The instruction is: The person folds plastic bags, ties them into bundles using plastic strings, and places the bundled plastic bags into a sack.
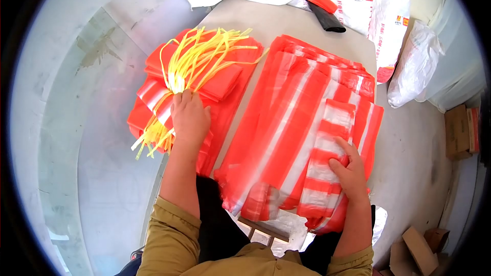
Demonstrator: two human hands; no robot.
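Observation:
My left hand [190, 117] is closed around the middle of a bundle of yellow plastic strips [197, 56], whose loose ends fan out above and below it. The bundle lies over folded red plastic sheets [220, 84], with a red-and-white band [155, 99] beside my fingers. My right hand [351, 171] grips the right edge of a narrow folded red-and-white striped plastic piece [325, 156], thumb and forefinger on top; its other fingers are mostly hidden. That piece rests on a wide stack of striped plastic sheets [286, 117].
The stacks lie on a beige table [245, 18]. White printed sacks [350, 2] line its far edge, near a black-and-red plastic item [325, 13]. Another white sack [415, 64] stands at the right. Cardboard boxes [456, 132] are by the right wall, and open cartons [419, 250] sit lower right.

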